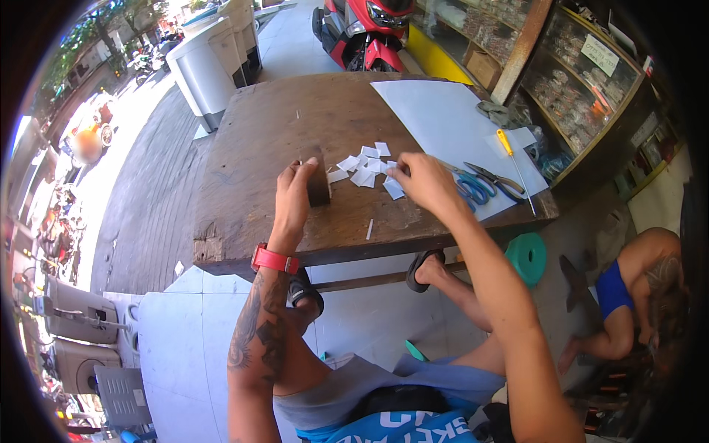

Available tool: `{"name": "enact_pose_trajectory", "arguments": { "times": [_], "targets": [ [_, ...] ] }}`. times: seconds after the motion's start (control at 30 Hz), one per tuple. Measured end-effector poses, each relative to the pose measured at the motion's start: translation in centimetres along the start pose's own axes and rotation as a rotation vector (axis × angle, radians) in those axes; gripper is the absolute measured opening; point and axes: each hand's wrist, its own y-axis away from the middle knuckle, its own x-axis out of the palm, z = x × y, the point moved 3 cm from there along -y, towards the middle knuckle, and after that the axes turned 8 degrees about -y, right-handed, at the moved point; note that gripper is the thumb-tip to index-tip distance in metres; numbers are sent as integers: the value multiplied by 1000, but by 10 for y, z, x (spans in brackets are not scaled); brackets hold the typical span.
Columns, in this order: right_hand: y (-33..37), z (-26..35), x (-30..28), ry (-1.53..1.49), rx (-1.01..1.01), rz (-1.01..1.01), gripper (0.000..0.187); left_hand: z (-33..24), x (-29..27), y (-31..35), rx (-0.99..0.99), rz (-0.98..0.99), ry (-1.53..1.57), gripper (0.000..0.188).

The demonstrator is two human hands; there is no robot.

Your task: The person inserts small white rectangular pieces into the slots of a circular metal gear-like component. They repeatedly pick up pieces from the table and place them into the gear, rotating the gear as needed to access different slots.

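Note:
I sit at a worn wooden table (251, 148). My left hand (294, 196), with a red band at the wrist, grips a small dark block (318, 186) standing on the tabletop. My right hand (421, 181) pinches a small white paper piece (394, 188) at the edge of a pile of several cut white paper pieces (363, 166) lying just beyond the block. A thin white strip (369, 229) lies near the table's front edge.
A large white sheet (443, 118) covers the table's right side, with blue-handled scissors (473, 188), pliers (496, 179) and a yellow-handled screwdriver (515, 166) on it. A red scooter (365, 33) stands behind. A person (635, 295) crouches at right near a green stool (528, 257).

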Motion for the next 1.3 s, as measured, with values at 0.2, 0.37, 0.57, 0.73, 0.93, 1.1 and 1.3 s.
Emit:
{"name": "enact_pose_trajectory", "arguments": {
  "times": [0.2,0.37,0.57,0.73,0.93,1.1,1.3],
  "targets": [
    [49,-35,48,38,157,-214,44,-5,4,-11,4,118,169,50],
    [52,-43,44,-248,115,-182,27,-16,-4,6,-107,215,439,42],
    [95,-31,36,-815,102,-278,18,-22,-11,67,-181,180,750,55],
    [113,-8,31,-923,51,-149,22,-4,-1,79,-300,102,761,78],
    [107,10,30,-670,-210,-189,32,1,-9,68,-296,166,860,60],
    [105,-3,34,-602,-266,-292,30,-18,-25,59,-349,210,657,39],
    [105,-16,42,-649,-231,-337,25,-39,-18,33,-351,284,248,46]
  ]
}}
